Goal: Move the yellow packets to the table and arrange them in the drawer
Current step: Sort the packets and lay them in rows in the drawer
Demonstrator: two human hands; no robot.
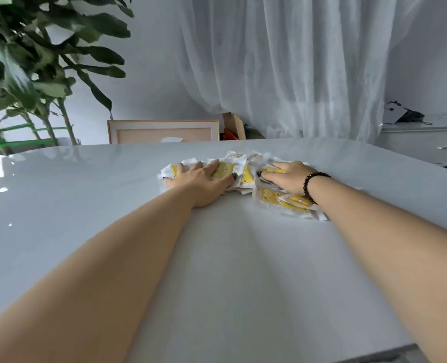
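Left hand (204, 179) flat on yellow packets (282, 200), right hand (287, 178) likewise

The shiny white surface (86, 195) holds a messy pile of yellow packets (282, 199) near its far side. Two hands lie flat on the pile, pressing the packets down.

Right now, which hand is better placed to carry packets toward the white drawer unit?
Probably the right hand: it rests flat on the yellow packets, on the same side as the drawer unit. The left hand lies farther away.
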